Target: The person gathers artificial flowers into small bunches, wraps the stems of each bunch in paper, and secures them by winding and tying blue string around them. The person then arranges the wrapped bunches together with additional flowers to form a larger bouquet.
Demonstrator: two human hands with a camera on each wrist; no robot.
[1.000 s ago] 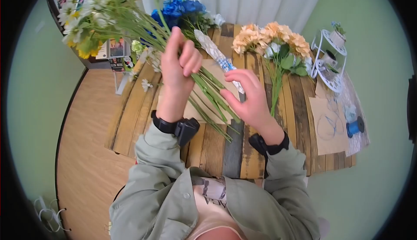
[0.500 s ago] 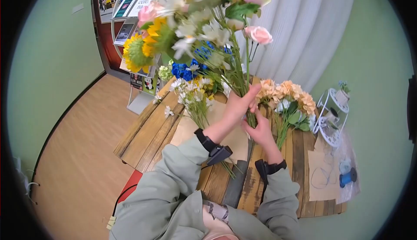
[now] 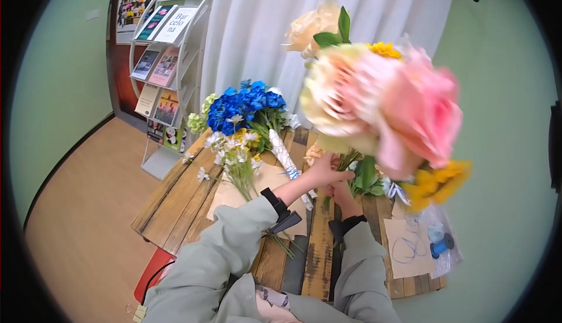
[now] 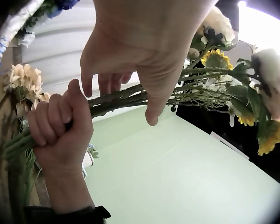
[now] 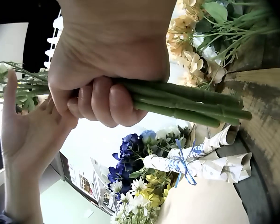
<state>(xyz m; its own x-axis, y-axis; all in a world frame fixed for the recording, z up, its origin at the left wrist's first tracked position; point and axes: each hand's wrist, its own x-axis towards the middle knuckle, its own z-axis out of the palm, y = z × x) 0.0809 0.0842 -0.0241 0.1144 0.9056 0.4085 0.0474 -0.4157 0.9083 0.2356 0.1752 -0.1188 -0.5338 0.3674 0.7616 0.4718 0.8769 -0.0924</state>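
A mixed bouquet [image 3: 342, 92] of pink and cream roses, sunflowers and small white flowers is held up over the table, its heads leaning right. My right hand [image 5: 107, 93] grips its green stems [image 5: 191, 103] in a fist, cut ends sticking out below. Higher on the stems is my left hand [image 4: 135, 56], thumb extended on one side and fingers on the other, loose around them. In the head view the left hand [image 3: 322, 172] overlaps the right hand [image 3: 342, 193].
Blue flowers [image 3: 246, 106] with paper-wrapped handles [image 5: 200, 158] lie at the back left. White daisies [image 3: 237, 168] rest on kraft paper [image 3: 219, 203]. Peach flowers [image 4: 25, 81] lie at the back. A blue ribbon spool [image 3: 442, 246] stands right; a brochure rack [image 3: 170, 59] is at left.
The bouquet has been raised and turned, its heads swinging from the left to the right. The right hand has come from beside the stems to grip them; the left hand's hold has loosened.
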